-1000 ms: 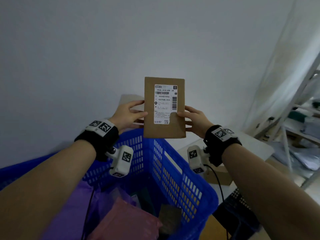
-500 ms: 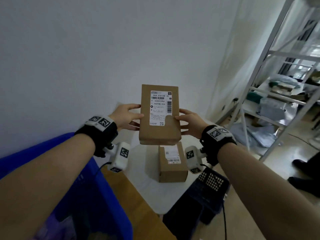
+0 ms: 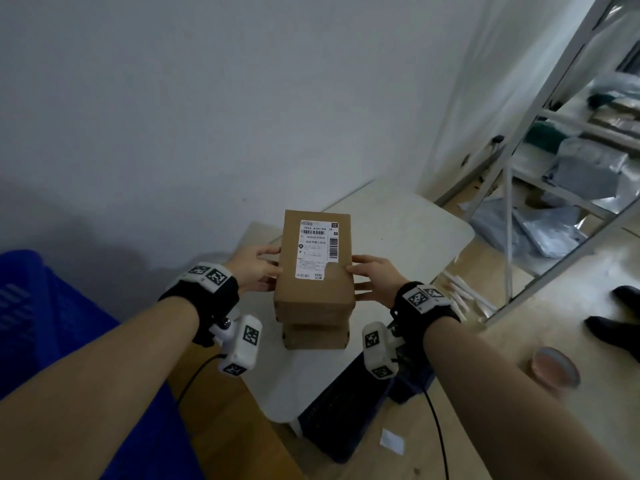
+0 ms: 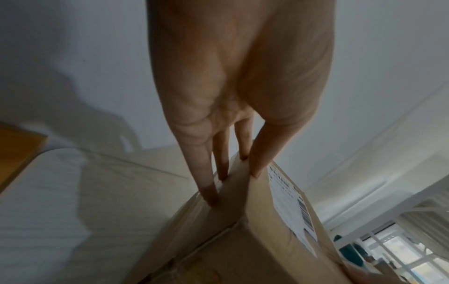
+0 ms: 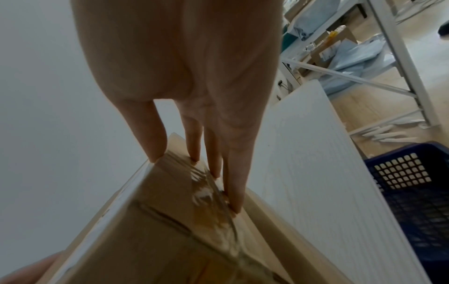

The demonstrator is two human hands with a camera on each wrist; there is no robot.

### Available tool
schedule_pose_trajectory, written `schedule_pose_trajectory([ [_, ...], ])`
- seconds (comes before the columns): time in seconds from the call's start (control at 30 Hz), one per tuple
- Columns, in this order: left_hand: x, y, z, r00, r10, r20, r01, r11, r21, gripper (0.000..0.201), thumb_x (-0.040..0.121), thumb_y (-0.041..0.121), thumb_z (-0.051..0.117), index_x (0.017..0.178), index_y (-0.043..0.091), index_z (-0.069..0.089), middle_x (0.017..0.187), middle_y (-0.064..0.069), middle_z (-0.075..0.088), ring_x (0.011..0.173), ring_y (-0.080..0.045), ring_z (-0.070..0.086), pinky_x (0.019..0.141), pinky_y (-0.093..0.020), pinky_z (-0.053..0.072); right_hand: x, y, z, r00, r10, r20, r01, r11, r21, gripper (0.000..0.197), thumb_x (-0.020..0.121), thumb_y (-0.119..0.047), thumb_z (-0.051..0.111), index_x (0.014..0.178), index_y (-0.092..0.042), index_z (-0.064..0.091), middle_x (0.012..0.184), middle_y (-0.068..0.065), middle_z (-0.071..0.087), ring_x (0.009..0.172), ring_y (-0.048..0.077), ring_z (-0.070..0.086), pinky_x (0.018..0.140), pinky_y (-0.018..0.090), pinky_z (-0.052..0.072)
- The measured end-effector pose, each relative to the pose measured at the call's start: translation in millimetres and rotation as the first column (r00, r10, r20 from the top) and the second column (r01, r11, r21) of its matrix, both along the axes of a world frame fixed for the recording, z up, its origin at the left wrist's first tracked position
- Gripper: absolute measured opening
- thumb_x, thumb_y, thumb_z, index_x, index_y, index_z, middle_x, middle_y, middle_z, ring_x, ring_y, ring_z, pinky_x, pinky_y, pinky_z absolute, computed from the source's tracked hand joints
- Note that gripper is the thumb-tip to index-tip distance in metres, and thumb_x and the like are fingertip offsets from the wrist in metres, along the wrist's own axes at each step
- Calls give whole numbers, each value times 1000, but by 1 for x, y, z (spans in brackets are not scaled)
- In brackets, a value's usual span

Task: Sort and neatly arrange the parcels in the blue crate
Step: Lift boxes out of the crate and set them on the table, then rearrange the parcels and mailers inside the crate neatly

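A brown cardboard box (image 3: pixel 311 299) with a white shipping label lies flat between my two hands. It sits squarely over a second cardboard box (image 3: pixel 313 337) on the white table (image 3: pixel 398 230); whether the two touch I cannot tell. My left hand (image 3: pixel 275 263) holds its left side, thumb on the top edge and fingers down the side face, as the left wrist view shows on the box (image 4: pixel 267 240). My right hand (image 3: pixel 353 275) grips the right side the same way, its fingers (image 5: pixel 233 182) lying on the taped side (image 5: pixel 170 221). The blue crate (image 3: pixel 52 323) is at far left.
A dark blue mesh basket (image 3: pixel 346 410) stands against the table's near right corner. A grey metal rack (image 3: pixel 554 150) with grey bags fills the right. On the wooden floor are a cup (image 3: pixel 554 367), white sticks (image 3: pixel 464 296), a paper scrap (image 3: pixel 391 441) and someone's dark shoes (image 3: pixel 623 296).
Both hands carried the labelled box from above the blue crate to the right and lowered it flat over the box on the white table. The crate has slid to the left edge of view.
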State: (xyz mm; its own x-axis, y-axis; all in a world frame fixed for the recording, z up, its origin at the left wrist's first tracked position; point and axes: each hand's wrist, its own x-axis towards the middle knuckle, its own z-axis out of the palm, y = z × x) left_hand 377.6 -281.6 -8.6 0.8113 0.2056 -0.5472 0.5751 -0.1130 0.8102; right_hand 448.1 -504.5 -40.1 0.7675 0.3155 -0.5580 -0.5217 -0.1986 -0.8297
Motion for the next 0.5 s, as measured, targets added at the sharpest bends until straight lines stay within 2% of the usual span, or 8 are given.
schedule_pose_trajectory([
  [0.23,7,2,-26,998,30,-51,-31,999,-30,59,88,-10,52,140,15,42,95,-5,64,84,-20,63,68,-30,52,9,5,-18,998,23,-53,-25,999,-46,47,91,-8,54,137,-12,47,127,14,58,113,40,57,79,43,53],
  [0.4,4,1,-33,998,28,-50,-31,998,-60,60,89,-10,50,142,15,39,97,-4,63,83,-19,62,69,-30,51,10,8,-20,999,33,-30,-36,995,-88,44,92,-6,53,135,-12,49,120,14,61,99,35,59,78,42,52],
  [0.47,3,0,-34,998,31,-53,-35,997,-73,60,90,-9,50,143,17,38,106,-7,63,90,-23,62,73,-32,52,9,8,-19,999,39,-20,-41,992,-115,42,92,-5,52,134,-12,50,113,12,60,95,32,58,75,39,52],
  [0.5,3,0,-34,998,31,-57,-34,997,-65,59,90,-7,52,143,18,38,111,-8,62,95,-25,61,78,-36,53,9,8,-19,999,43,-13,-44,990,-131,42,92,-5,52,134,-12,50,111,11,60,95,31,58,77,40,52],
])
